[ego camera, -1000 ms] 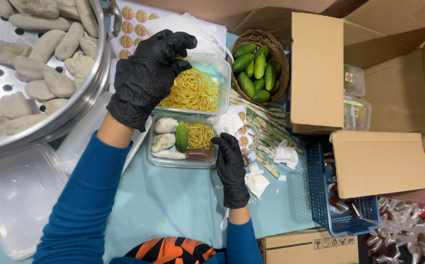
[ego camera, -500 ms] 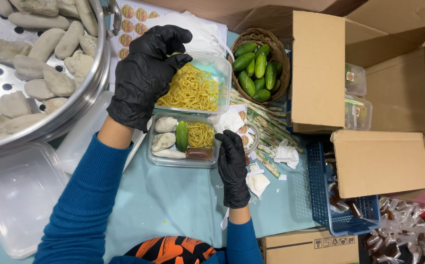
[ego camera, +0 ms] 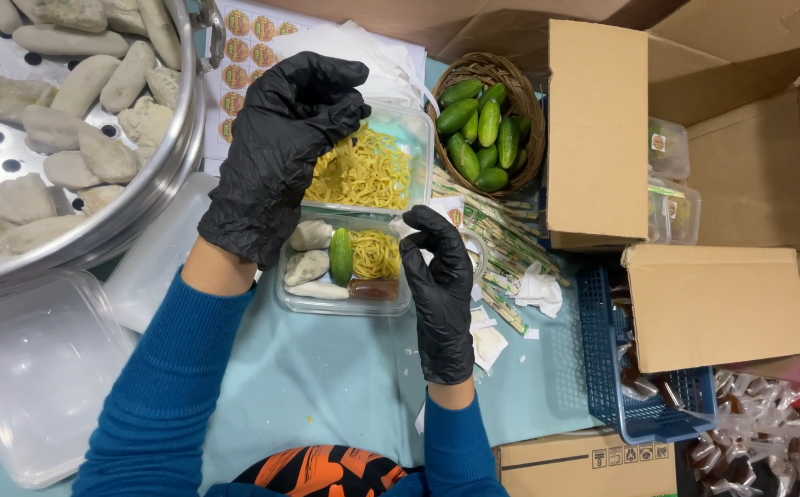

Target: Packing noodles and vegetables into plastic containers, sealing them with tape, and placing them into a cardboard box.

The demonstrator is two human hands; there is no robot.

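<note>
your right hand [ego camera: 441,294] sits at the filled tray's [ego camera: 345,304] right edge, fingers pinching a small white piece; left hand [ego camera: 280,156] hovers above, fingers curled.

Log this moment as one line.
left hand: raised over noodle tub | right hand: at meal box edge | cucumber basket: behind
</note>
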